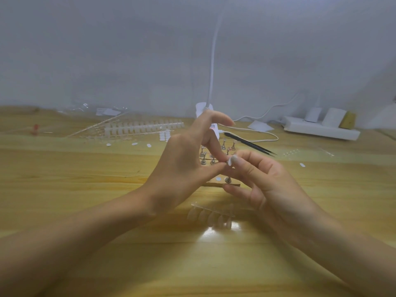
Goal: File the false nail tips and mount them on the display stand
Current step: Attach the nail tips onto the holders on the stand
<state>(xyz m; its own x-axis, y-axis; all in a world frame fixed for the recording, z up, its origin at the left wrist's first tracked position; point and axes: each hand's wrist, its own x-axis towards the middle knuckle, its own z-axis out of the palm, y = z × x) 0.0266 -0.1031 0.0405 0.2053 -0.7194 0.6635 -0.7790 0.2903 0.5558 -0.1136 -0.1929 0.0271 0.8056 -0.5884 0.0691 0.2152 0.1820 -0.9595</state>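
Hands: left hand (pixel 182 166) and right hand (pixel 267 183) are both pinching one nail tip (pixel 230 161) above the table (pixel 85 189).
Stand: display stand (pixel 227 179) pegs are looking mostly bare.
Left: strip of nail tips (pixel 211 218) is waiting nearby, so most of the work is seemingly remaining.

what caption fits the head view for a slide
Left hand and right hand pinch a nail tip over the display stand.

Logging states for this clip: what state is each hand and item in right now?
Left hand: pinching the white oval piece.
Right hand: pinching the same piece.
Nail tip strip: lying flat, unheld, tips attached.
Tweezers: lying flat, unheld.
Stand pegs: upright.
Power strip: plugs inserted.
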